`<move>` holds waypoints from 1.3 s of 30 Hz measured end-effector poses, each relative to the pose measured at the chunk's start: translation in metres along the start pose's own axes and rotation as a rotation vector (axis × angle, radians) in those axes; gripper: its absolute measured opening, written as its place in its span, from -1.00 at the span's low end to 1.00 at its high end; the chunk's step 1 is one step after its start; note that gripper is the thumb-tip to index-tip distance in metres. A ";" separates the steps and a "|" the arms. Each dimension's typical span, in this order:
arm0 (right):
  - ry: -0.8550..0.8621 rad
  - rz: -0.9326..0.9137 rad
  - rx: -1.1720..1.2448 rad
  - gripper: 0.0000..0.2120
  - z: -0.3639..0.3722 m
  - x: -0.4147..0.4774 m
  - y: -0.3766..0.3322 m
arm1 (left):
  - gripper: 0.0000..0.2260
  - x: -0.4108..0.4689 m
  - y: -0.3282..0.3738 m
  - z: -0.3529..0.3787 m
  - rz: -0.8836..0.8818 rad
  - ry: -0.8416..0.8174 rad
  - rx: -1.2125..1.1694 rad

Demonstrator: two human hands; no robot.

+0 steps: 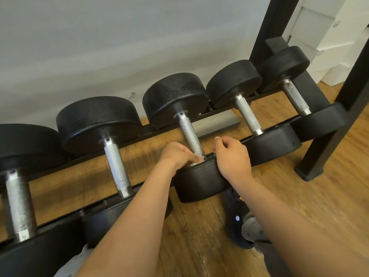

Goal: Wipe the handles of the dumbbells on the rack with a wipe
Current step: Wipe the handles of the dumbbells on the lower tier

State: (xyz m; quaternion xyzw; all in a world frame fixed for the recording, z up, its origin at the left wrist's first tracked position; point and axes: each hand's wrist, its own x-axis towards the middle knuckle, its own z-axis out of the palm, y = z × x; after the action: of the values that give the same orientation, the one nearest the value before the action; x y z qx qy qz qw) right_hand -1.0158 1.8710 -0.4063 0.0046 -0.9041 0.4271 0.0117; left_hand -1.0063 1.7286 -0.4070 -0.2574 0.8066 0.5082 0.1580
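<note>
The left hand (175,154) is pinching the wipe (196,159) round the near end of the middle handle (189,134). The right hand (231,156) is resting loosely curled on its near head (201,180), holding nothing. Better to be wrapping fully, twisting while sliding toward the far end. I'm counting five dumbbells (95,120) on the rack (325,140), one wipe.

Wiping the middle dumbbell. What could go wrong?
The wipe is bunched in the left hand at the near end of the middle handle; the knurling above could get skipped.
The right hand rests on the near head, with a shoe just below; tugging it off the rail might drop it there.
</note>
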 end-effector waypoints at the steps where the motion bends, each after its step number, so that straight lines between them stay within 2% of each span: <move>1: -0.002 -0.001 0.002 -0.61 0.000 0.000 0.000 | -0.85 0.001 0.001 0.001 0.000 0.006 -0.032; 7: -0.005 0.000 0.025 -0.61 0.001 -0.001 -0.001 | -0.87 0.005 -0.002 0.006 -0.057 0.187 -0.394; 9: -0.001 0.001 0.024 -0.61 0.002 0.000 0.000 | -0.87 0.003 -0.003 0.008 -0.031 0.166 -0.274; 11: -0.002 0.003 0.019 -0.61 0.002 0.000 0.001 | -0.88 -0.003 -0.003 0.009 -0.024 0.055 -0.091; 13: -0.005 0.010 0.018 -0.61 0.002 -0.001 0.000 | -0.89 -0.006 0.000 0.006 -0.029 0.005 -0.022; 16: -0.003 0.003 0.029 -0.61 0.003 -0.001 -0.002 | -0.88 0.000 0.004 0.003 -0.033 0.069 -0.080; 20: -0.003 -0.003 0.035 -0.61 0.000 -0.001 0.001 | -0.89 0.004 0.005 0.009 0.013 0.284 -0.300; 22: -0.007 -0.003 0.030 -0.62 0.000 -0.002 0.002 | -0.88 0.003 0.002 0.009 0.018 0.210 -0.180; 25: -0.014 0.008 0.024 -0.62 0.000 -0.002 0.000 | -0.85 0.001 -0.001 0.008 -0.038 0.003 0.022; 27: -0.014 0.011 0.026 -0.61 0.001 -0.002 -0.002 | -0.86 0.002 0.004 0.003 -0.016 0.037 -0.017; 30: -0.012 0.008 0.040 -0.61 0.000 -0.002 -0.001 | -0.90 0.007 0.010 -0.002 0.051 0.274 -0.242; 31: -0.012 0.007 0.044 -0.61 0.000 -0.002 -0.001 | -0.91 0.007 0.010 -0.002 0.065 0.296 -0.264; 36: -0.023 0.016 0.013 -0.61 -0.001 -0.002 -0.003 | -0.91 -0.007 0.003 0.006 0.002 0.006 0.053; 39: -0.032 0.017 0.029 -0.61 -0.001 -0.003 -0.004 | -0.91 0.000 0.009 -0.001 0.026 0.081 -0.044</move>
State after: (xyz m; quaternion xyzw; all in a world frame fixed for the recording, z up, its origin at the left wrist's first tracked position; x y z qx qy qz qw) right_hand -1.0127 1.8695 -0.4026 0.0040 -0.8980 0.4399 -0.0064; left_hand -1.0111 1.7310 -0.3999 -0.2705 0.8041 0.5172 0.1130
